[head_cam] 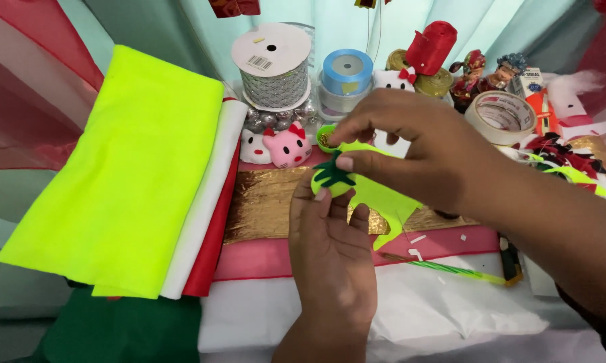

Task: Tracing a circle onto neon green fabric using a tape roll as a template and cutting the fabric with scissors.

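My left hand [330,249] rises from the bottom centre and holds a small neon-green felt shape [373,191] from below, fingertips pinching its rounded end. A dark green leaf-like felt cutout [331,173] lies on that end. My right hand [410,148] comes in from the right, with its thumb pressing on the dark green cutout and its fingers arched above. The felt piece's lower point hangs over a gold sheet [266,202].
Folded neon-yellow felt [125,168] lies at left over white and red felt. Ribbon spools [274,64], a blue spool [347,72], a tape roll [501,115], pink and white cat-faced plush toys [286,146], figurines and felt scraps crowd the back. A green-striped stick [451,270] lies at right.
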